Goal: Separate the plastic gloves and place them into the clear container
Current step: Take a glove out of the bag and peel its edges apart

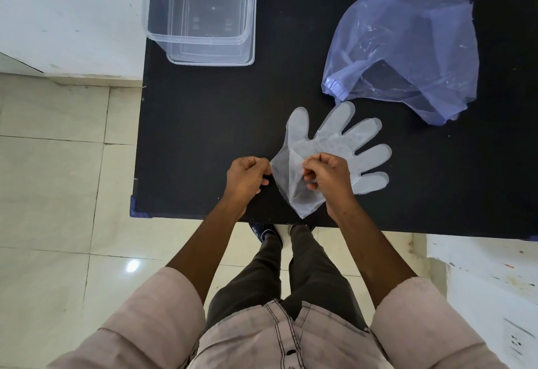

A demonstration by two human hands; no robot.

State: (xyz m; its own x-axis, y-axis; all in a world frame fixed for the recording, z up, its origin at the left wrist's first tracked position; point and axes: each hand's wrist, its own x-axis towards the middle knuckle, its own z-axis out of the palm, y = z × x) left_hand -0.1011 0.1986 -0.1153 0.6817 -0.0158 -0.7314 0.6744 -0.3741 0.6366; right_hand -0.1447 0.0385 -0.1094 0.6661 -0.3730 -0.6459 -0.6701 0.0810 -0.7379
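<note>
Both pinched shut on cuff of plastic gloves (334, 144), left hand (247, 176) at left edge, right hand (327, 178) mid-cuff, fingers fanning away right; clear container (201, 45) far-left, nearer left hand.

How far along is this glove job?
Barely begun. Done: nothing, as the clear container looks empty. In hand: the left hand and right hand pinch the cuff of the plastic gloves, peeling layers apart. Left: separating them and carrying each to the container.
</note>
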